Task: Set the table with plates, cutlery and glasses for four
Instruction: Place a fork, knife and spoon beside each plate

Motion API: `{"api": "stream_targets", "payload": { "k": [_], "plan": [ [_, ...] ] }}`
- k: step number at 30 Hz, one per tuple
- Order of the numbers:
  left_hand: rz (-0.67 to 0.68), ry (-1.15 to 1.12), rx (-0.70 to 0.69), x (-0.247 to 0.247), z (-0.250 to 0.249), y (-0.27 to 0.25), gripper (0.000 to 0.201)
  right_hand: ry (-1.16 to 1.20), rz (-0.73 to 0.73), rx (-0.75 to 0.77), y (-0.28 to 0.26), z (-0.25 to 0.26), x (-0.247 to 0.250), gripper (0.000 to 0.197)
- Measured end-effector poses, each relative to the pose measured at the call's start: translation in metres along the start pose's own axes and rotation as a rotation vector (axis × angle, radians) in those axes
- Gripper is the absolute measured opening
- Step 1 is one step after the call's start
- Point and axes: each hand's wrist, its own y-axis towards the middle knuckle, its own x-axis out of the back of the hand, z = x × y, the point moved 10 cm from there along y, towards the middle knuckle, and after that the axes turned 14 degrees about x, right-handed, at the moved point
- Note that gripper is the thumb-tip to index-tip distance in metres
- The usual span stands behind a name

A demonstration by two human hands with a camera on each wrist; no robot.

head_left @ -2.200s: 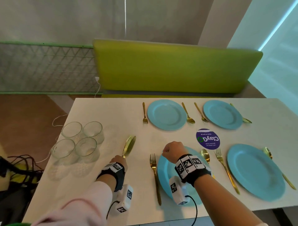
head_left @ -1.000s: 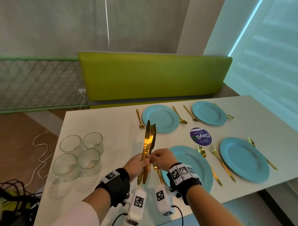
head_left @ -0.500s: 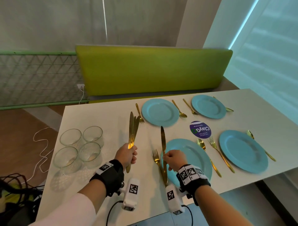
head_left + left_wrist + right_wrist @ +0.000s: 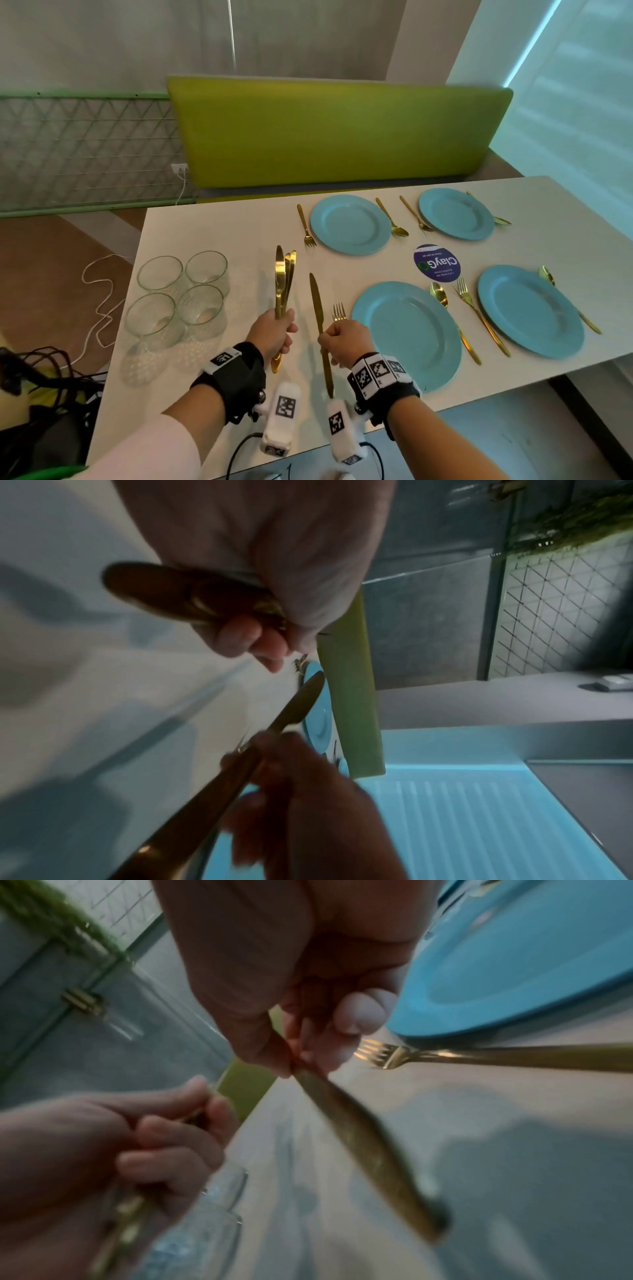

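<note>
In the head view my left hand grips a bundle of gold knives by the handles, blades pointing away, above the white table. My right hand pinches a single gold knife at mid-length, just left of the fork that lies beside the nearest blue plate. The right wrist view shows the fingers on that knife, with the fork and plate close by. The left wrist view shows the bundled handles sticking out of my fist.
Several empty glasses stand grouped at the table's left. Three more blue plates with gold forks and spoons fill the middle and right. A round purple sticker lies between the plates. A green bench back runs behind the table.
My right hand has drawn one knife out of the bundle. The hands have moved apart, the left one carrying the remaining knives leftward, and the single knife now hangs beside the fork.
</note>
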Motion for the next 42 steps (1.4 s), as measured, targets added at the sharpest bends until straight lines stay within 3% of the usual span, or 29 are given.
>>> {"api": "stream_targets", "payload": {
  "k": [5,15,24,28,32,34,36,42],
  "plan": [
    [0.028,0.061,-0.083,-0.014,-0.005,-0.007,0.02,0.079,-0.011,0.063,-0.002,0.021,0.003,0.019],
    [-0.015,-0.054,-0.046,-0.004,0.003,-0.009,0.034,0.239,-0.029,0.118,-0.011,0.021,-0.004,0.02],
    [0.051,-0.042,-0.047,-0.013,0.004,-0.011,0.035,0.506,-0.037,0.018,-0.017,0.003,-0.011,0.016],
    [0.047,0.1,-0.048,-0.015,0.007,-0.011,0.029,0.368,-0.019,-0.02,-0.017,-0.009,-0.012,0.016],
    [-0.02,0.14,-0.044,-0.001,0.006,-0.01,0.024,0.055,0.017,-0.105,-0.015,-0.034,-0.01,0.025],
    [-0.038,0.128,-0.063,0.006,0.003,-0.011,0.023,-0.047,0.028,-0.147,-0.014,-0.046,-0.012,0.017],
    [-0.05,0.124,-0.073,0.012,0.002,-0.012,0.025,-0.098,0.026,-0.173,-0.012,-0.053,-0.015,0.011],
    [-0.052,0.142,-0.047,0.016,0.004,-0.011,0.035,-0.228,0.02,-0.242,-0.008,-0.06,-0.015,0.02]
  ]
}}
